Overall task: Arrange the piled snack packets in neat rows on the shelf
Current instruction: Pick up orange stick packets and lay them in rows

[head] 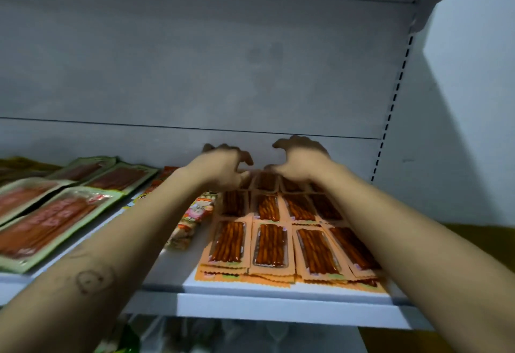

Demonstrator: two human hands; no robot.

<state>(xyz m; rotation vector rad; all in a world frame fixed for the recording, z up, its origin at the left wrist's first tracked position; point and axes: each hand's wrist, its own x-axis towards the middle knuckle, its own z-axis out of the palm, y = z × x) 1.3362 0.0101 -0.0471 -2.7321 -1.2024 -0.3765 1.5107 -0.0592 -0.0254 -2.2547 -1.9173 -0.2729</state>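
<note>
A: Orange packets (270, 244): is your back row visible?
B: Barely. Your left hand (223, 166) and right hand (301, 160) cover it, blurred, fingers half curled over it. Whether either grips a packet, I cannot tell. Front rows lie flat on the shelf (250, 308), green packets (50, 221) farther left.

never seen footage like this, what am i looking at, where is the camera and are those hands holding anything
No machine here: a person wears one camera on the head, looking forward and down at two bare arms. The left hand and right hand reach to the back row of orange snack packets, laid in rows on the shelf. Both hands curl over that row; whether they grip a packet I cannot tell. Green-edged packets lie to the left, colourful packets between.
</note>
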